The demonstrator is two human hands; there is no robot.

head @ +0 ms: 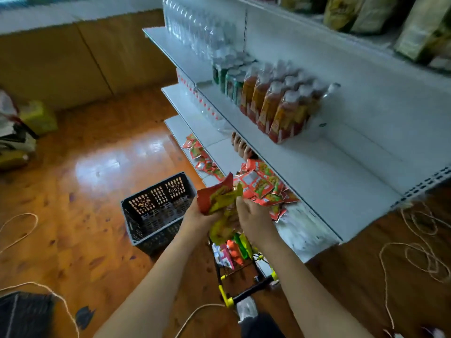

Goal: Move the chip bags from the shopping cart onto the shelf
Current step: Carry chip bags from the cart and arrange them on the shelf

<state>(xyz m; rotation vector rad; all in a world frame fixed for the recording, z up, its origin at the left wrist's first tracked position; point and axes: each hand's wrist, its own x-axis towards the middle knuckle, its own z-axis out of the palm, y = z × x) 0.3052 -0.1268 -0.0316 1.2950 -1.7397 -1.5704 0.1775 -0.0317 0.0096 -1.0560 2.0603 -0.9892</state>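
Both hands hold a bunch of red and yellow chip bags (218,196) in front of the white shelf (324,172). My left hand (199,215) grips the bunch from the left and below. My right hand (252,215) closes on it from the right. Directly beneath the hands stands the shopping cart (244,284), with a yellow and black frame and more colourful bags (234,250) inside. A pile of red chip bags (262,185) lies on the lower shelf board just right of the hands, and more of them (200,154) lie further back.
Orange drink bottles (280,106) and clear water bottles (195,30) stand on the upper shelf board. A dark plastic crate (156,211) sits on the wooden floor left of the cart. Cords (419,254) lie looped on the floor. Bags are heaped at the far left (14,132).
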